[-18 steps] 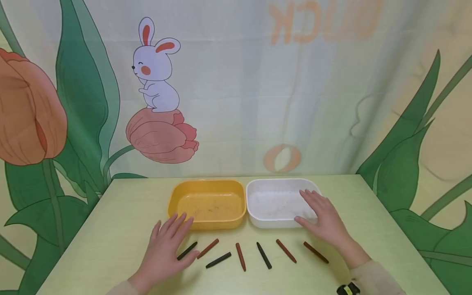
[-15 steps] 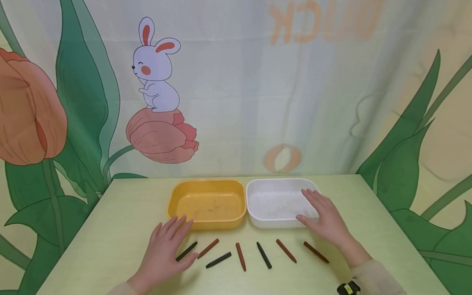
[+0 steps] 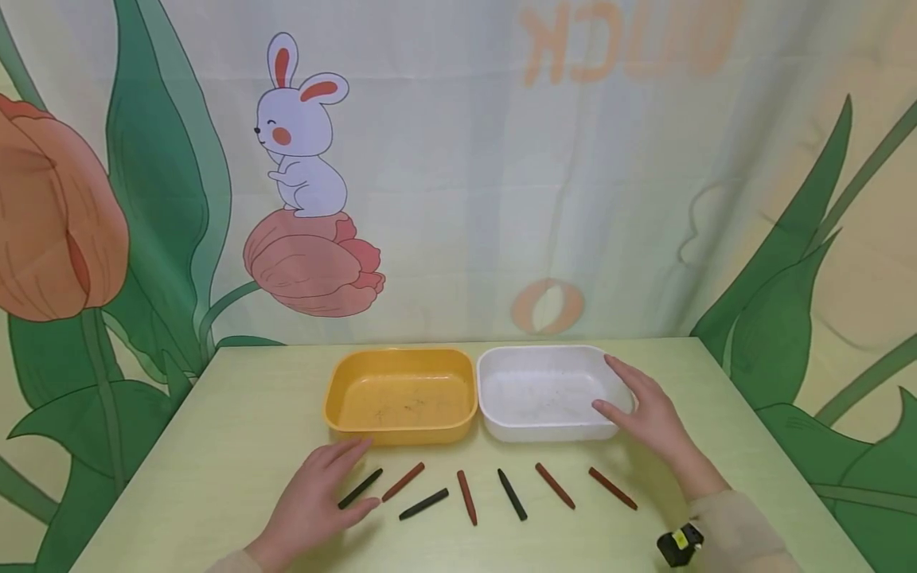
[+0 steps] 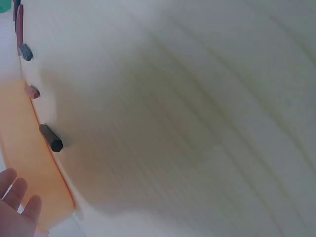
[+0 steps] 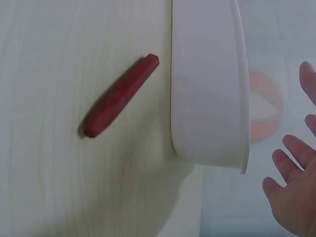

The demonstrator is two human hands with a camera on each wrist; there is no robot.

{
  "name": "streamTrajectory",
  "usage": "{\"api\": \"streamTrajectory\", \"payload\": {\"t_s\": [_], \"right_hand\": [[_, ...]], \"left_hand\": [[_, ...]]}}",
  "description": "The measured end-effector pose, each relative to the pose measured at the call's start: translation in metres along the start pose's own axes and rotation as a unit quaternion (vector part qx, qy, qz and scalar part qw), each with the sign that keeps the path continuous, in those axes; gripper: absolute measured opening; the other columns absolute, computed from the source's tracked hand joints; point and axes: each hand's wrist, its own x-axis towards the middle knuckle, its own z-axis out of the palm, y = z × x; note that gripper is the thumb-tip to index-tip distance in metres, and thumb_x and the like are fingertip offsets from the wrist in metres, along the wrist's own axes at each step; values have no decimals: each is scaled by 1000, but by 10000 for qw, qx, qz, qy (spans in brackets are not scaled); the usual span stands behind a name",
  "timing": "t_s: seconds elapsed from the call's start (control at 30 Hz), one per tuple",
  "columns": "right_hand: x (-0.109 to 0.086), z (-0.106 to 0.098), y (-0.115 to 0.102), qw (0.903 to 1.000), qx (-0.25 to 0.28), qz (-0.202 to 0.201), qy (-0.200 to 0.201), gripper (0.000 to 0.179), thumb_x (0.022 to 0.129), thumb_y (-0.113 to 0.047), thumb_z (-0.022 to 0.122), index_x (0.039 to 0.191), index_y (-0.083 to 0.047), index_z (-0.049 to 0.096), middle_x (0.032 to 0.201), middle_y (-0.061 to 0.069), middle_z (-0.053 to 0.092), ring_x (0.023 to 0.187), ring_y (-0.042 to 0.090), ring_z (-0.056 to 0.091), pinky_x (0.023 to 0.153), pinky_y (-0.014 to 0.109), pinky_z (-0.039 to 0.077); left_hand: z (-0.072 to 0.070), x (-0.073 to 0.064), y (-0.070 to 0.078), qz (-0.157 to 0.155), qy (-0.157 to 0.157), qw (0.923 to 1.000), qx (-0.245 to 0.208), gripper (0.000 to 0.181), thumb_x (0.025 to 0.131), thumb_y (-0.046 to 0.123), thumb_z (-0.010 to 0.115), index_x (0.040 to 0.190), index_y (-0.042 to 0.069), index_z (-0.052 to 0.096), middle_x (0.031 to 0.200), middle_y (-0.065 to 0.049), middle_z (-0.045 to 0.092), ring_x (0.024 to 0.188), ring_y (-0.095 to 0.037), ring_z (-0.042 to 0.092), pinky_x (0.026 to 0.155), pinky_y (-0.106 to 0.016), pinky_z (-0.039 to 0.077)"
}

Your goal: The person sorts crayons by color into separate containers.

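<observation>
Surface, pale yellow-green (image 3: 236, 454). Near its back edge: one yellow rounded-rectangular tray, plastic-looking (image 3: 415, 437); right of it, one white tray of like form (image 3: 548, 434).

Left hand (image 3: 311, 497): thumb and forefinger parted, nothing held. Nearest, by the thumb, toward the surface's right edge: one black faceted crayon-like stick (image 3: 360, 489), long axis slanting from left front to back right.

Right hand (image 3: 653, 422): fingers spread at the white tray's right end, nothing held; contact cannot be told. Frontward of it: one red-brown faceted crayon-like stick (image 3: 613, 489), slanting from back left to right front.

Between: five similar sticks (image 3: 467, 498).
</observation>
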Motion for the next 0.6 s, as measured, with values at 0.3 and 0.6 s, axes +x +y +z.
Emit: {"api": "streamTrajectory", "payload": {"t_s": [0.3,0.6], "right_hand": [[2,-5,20,9957,501,749,-208,78,91,-31,73,154,-5,34,154,24,34,139,47,31,109,66,28],[9,-8,38,9889,970,1068,-346,78,95,-25,69,155,-2,26,155,27,30,137,48,33,110,61,29]], "left_hand": [[3,-3,-9,-168,26,9987,-476,72,71,32,91,134,12,63,128,-3,64,116,-28,57,96,-49,49],[3,-4,-17,-537,-126,9876,-1472,70,70,17,90,134,9,63,127,-4,65,114,-27,59,89,-41,55]]}}
